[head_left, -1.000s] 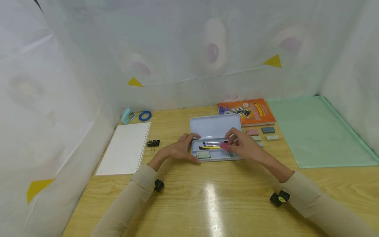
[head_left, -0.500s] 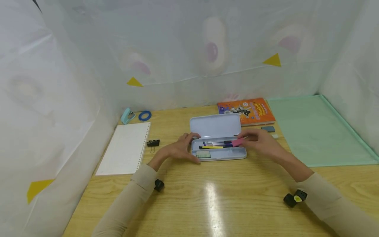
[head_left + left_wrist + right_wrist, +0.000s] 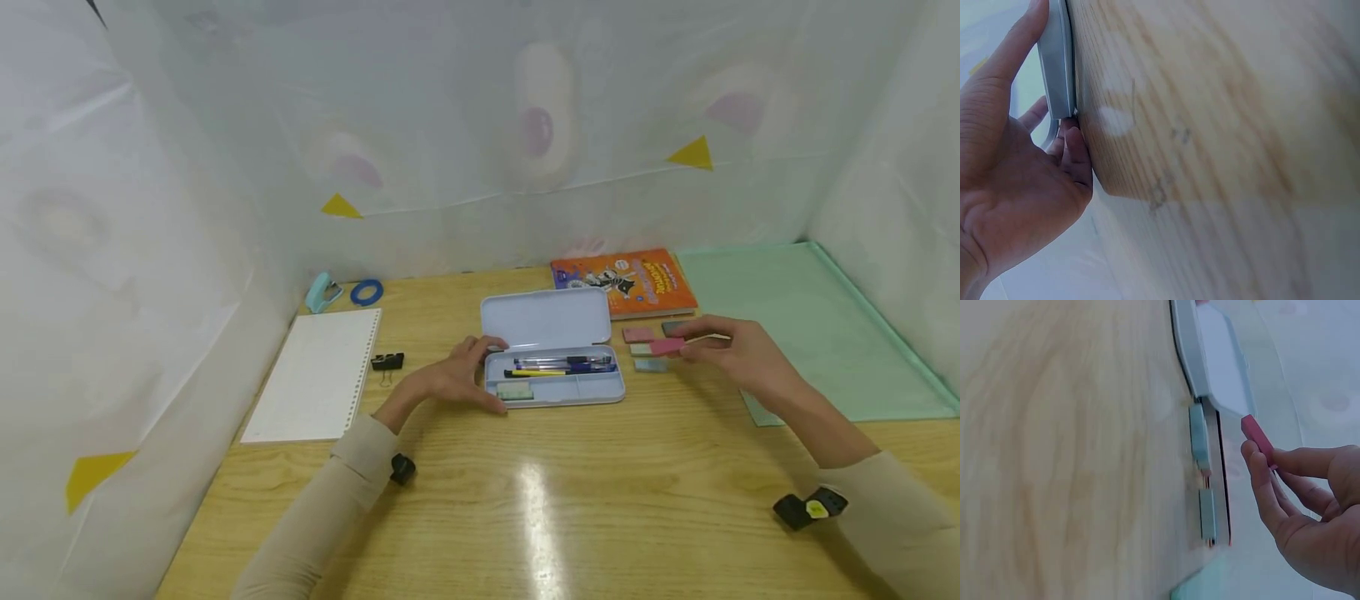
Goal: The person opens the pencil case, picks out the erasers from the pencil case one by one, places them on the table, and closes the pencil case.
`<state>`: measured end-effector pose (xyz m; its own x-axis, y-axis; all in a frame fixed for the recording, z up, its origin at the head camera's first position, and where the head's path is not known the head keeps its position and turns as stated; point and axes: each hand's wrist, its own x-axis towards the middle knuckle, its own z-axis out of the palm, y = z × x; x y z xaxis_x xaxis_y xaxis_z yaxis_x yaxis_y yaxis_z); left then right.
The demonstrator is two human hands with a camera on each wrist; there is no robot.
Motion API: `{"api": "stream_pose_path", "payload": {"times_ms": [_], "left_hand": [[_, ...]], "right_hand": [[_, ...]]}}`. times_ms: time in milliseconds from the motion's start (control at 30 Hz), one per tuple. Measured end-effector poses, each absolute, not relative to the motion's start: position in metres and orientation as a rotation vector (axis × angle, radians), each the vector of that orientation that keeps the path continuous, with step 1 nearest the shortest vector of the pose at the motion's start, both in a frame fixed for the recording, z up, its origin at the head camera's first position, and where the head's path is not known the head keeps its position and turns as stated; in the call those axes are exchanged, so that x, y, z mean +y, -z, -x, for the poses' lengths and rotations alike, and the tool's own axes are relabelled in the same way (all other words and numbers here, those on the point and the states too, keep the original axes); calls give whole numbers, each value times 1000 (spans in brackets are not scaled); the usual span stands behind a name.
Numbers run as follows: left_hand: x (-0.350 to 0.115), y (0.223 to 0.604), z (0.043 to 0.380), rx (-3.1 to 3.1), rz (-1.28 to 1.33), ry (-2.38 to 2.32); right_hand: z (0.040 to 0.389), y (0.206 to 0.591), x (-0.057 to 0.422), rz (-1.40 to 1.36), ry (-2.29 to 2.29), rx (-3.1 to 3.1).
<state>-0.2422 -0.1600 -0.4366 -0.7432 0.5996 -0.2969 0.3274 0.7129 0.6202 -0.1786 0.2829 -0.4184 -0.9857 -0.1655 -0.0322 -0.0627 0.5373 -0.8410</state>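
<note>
Pens lie in a pencil case between paper, left, and erasers, right, a book partly behind its lid

a black binder clip lies beside white paper.

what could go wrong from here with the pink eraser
The pink eraser is pinched between fingertips of the right hand, so it might slip. Held close to the other erasers, it could bump one. The left hand grips one end of the open pencil case; a nudge might roll its pens.
</note>
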Motion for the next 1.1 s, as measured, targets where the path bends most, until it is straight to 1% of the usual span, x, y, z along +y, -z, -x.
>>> {"api": "stream_pose_path", "payload": {"times_ms": [200, 667, 867, 1000, 1100], "left_hand": [[-160, 437, 242, 2437, -715, -749], [-159, 436, 240, 2440, -710, -738], [-159, 436, 240, 2444, -705, -734], [-160, 436, 240, 2446, -705, -735], [-160, 437, 240, 2446, -709, -739]], "right_hand": [[175, 424, 303, 135, 1328, 2727], [176, 434, 313, 135, 1264, 2685], [175, 429, 319, 135, 1133, 2737], [174, 422, 321, 187, 1161, 2716], [174, 414, 315, 236, 1136, 2784]]}}
